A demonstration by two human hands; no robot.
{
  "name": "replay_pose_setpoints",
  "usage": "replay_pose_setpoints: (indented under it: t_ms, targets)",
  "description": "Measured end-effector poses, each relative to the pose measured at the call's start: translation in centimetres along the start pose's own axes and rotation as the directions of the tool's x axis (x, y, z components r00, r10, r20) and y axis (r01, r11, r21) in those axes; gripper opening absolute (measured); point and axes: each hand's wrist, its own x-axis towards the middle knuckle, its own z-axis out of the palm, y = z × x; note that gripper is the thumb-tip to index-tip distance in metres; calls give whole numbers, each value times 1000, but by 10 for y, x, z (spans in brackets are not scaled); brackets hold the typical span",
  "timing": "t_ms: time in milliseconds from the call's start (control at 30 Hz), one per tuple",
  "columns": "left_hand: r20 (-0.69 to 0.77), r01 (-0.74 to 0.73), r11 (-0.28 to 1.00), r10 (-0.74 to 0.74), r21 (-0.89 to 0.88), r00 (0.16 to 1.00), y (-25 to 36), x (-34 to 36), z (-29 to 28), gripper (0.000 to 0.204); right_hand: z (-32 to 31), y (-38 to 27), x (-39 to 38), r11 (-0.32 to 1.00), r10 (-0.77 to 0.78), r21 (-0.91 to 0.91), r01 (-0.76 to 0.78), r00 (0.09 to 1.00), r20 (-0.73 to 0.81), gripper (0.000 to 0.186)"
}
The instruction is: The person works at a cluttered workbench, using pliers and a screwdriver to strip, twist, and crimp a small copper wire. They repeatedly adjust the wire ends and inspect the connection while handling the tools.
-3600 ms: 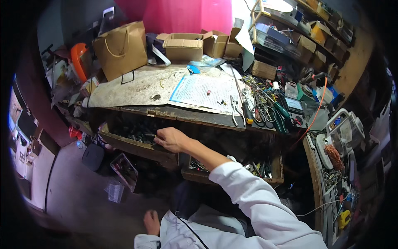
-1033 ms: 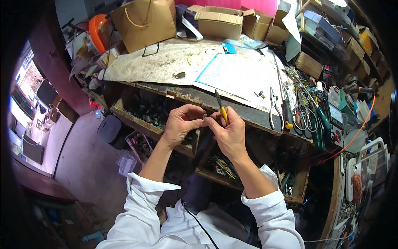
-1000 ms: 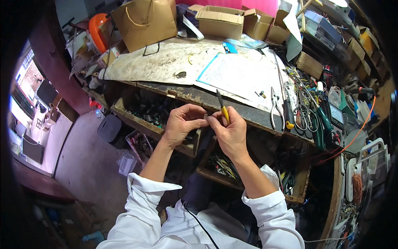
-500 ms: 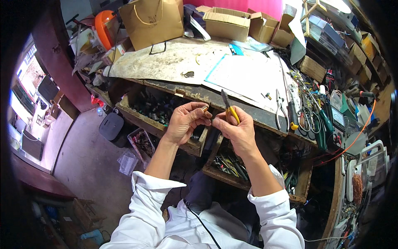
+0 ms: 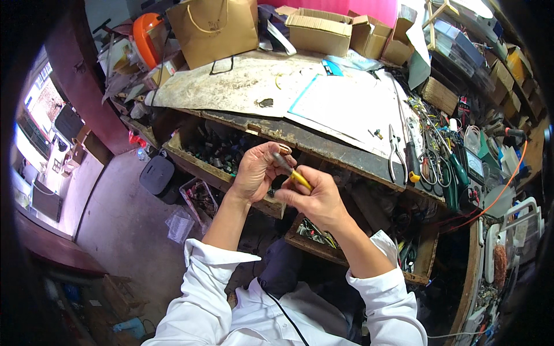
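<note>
My left hand [image 5: 253, 174] is closed, pinching a small copper-coloured piece [image 5: 285, 149] between thumb and fingers. It is too small for me to tell its kind. In my right hand [image 5: 318, 199] is a pair of yellow-handled pliers [image 5: 301, 180], fingers wrapped round the grips. Their dark jaws point up and left, right at the fingertips of my left hand. Whether the jaws touch the copper-coloured piece I cannot tell. Both hands are held over the open drawers, just before the bench edge.
A drawer full of small parts [image 5: 214, 151] stands pulled out on the left; a tool drawer [image 5: 425, 270] is open at right. White sheets [image 5: 340, 109] cover the bench. Pliers [image 5: 397, 153], a screwdriver [image 5: 413, 161] and several tools crowd its right side. Cardboard boxes [image 5: 318, 36] line the back.
My right hand has turned the pliers from pointing up to pointing left, and brought their jaws to my left fingertips. My left hand stays almost in place.
</note>
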Motion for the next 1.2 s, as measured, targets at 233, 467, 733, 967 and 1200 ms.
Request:
replay_pose_setpoints:
  t_ms: [233, 467, 733, 967, 1200]
  targets:
    - [31, 14, 1000, -14, 12, 999, -1, 0, -2, 33, -9, 1, 6, 994, -104, -68, 85, 921, -375, 20]
    - [59, 47, 997, -51, 65, 997, -3, 2, -2, 32, -12, 5, 9, 996, -87, -38, 78, 914, -396, 19]
    - [15, 158, 974, -163, 161, 987, 0, 2, 3, 31, -14, 21, 14, 993, -118, -43, 110, 905, -409, 18]
    - [30, 183, 969, -191, 167, 981, 3, 2, 6, 29, -12, 14, 13, 994, -100, -3, 107, 918, -383, 16]
    - [40, 168, 968, -179, 186, 983, 2, 2, 6, 28, -10, 2, 11, 995, -95, -43, 85, 933, -347, 14]
